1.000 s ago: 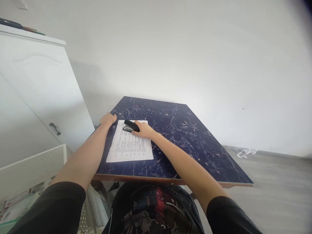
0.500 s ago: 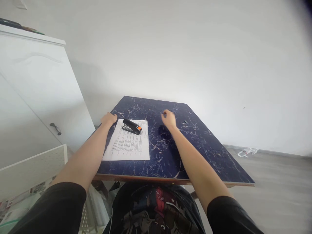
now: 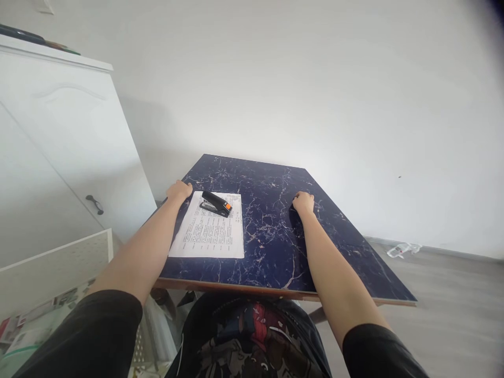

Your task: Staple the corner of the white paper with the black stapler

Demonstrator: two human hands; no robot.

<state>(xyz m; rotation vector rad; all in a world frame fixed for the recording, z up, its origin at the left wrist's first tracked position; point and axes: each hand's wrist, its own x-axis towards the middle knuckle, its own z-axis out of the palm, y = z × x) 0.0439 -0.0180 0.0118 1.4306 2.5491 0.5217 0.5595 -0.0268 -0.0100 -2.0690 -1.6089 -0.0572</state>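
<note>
Plain white wall behind, grey floor to the right, with clear plastic lying near the foot of the wall. White cabinet at the left, dark handle on its door, dark items along its top; below, a white bin with packets inside, too jumbled to make out. Before the wall, a table with a glossy dark blue top, veined in white, and a brown front edge. Flat on its left half, printed paper, near side close to the front edge. On the far part of the paper, a black stapler with an orange patch at its right end, lying aslant, apart from both hands. Left hand at the table's left edge, just beside the paper's far left corner: fingers mostly hidden, thumb toward the sheet; cannot tell whether gripping the edge or merely resting on it. Right hand well apart from the stapler, low over the table's right half, fingers curled inward; a dark spot at the fingertips, cannot tell whether a held object or shadow. Both forearms bare below black sleeves, reaching forward and slanting inward, back of the right hand upward.
</note>
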